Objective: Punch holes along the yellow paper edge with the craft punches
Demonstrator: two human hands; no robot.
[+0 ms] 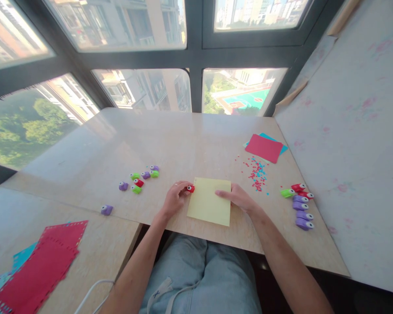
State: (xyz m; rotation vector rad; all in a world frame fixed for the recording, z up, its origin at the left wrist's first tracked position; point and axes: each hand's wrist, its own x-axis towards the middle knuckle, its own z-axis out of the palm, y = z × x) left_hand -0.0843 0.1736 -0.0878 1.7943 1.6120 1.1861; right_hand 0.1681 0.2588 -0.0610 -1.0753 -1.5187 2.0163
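My left hand is closed around a small red craft punch, which sits at the left edge of a pale yellow sheet of paper. Whether the paper's edge lies inside the punch's slot, I cannot tell. With the thumb on top and the fingers hidden beneath, my right hand grips the sheet by its right side. The paper is near the table's front edge, right before my lap.
Several purple, green and red punches stand to the left, and more punches to the right. Red and blue confetti lies below a stack of coloured sheets. Edge-punched red sheets and a white cable are at lower left.
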